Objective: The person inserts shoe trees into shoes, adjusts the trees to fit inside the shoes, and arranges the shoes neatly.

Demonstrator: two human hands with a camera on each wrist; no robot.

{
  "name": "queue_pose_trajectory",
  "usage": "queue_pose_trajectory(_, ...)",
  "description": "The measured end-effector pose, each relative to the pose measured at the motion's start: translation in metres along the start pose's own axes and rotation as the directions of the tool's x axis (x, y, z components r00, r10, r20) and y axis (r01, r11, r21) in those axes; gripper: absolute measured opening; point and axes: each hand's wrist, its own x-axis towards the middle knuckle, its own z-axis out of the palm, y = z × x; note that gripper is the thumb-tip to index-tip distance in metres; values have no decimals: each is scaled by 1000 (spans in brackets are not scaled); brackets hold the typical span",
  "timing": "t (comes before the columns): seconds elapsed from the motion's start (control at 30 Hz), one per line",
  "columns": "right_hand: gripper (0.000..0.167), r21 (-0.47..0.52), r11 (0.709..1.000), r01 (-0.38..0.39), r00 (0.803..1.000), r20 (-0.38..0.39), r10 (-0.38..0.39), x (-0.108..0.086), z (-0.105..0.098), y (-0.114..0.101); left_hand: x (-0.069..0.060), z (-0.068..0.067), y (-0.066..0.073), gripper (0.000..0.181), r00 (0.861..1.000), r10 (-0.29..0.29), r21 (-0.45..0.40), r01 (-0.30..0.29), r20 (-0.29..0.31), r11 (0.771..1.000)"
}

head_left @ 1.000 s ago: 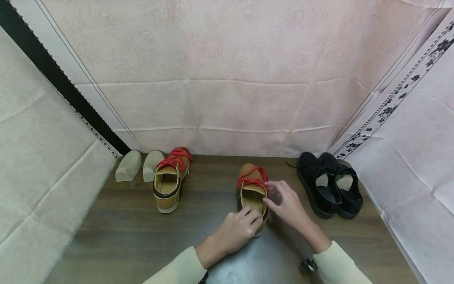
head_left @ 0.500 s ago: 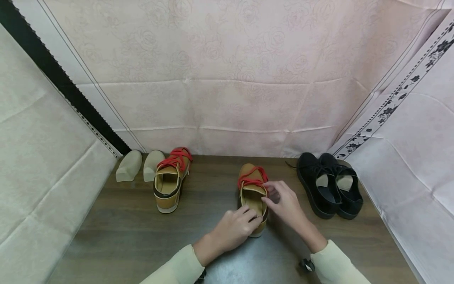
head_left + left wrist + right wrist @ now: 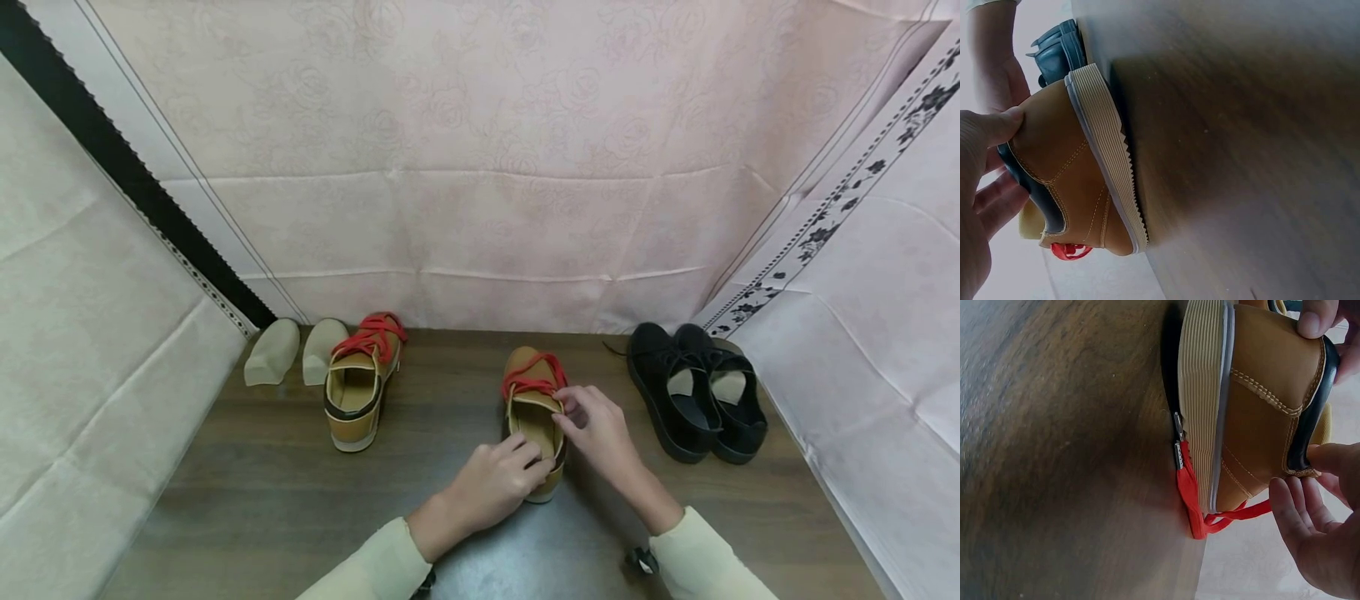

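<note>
A tan shoe (image 3: 522,363) with red laces (image 3: 534,384) stands upright on the floor, toe pointing away from me. My left hand (image 3: 493,485) holds its heel collar, thumb on the outer leather in the left wrist view and fingers over the black-trimmed rim. At the right side of the opening, my right hand (image 3: 602,435) pinches the edge near the lowest laces; the right wrist view has its thumb by the black collar (image 3: 1310,428). There a lace end hangs to the floor beside the sole (image 3: 1200,406). The matching tan shoe (image 3: 352,429) stands apart to the left.
Two cream shoe inserts (image 3: 272,352) lie at the back left, close to the matching shoe. On the right stand two black shoes (image 3: 667,400) with cream pieces inside. Cloth-covered walls (image 3: 480,225) border the wooden floor (image 3: 285,508) at the back and sides.
My right hand has shifted slightly left, its fingertips closer to the laces and the shoe's opening. The left hand stays at the heel and the shoe has hardly moved.
</note>
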Motion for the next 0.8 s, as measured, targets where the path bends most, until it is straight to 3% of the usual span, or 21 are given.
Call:
queue_pose_trajectory(0.43, 21, 28, 997, -67, 998, 3, 67, 1, 1, 0, 0, 0, 0, 13, 1000, -7, -50, 8, 12, 999)
queue_pose_trajectory(0.8, 21, 45, 996, -72, 997, 10, 72, 1, 2, 2, 1, -5, -1, 11, 1000, -7, -85, 6, -19, 996)
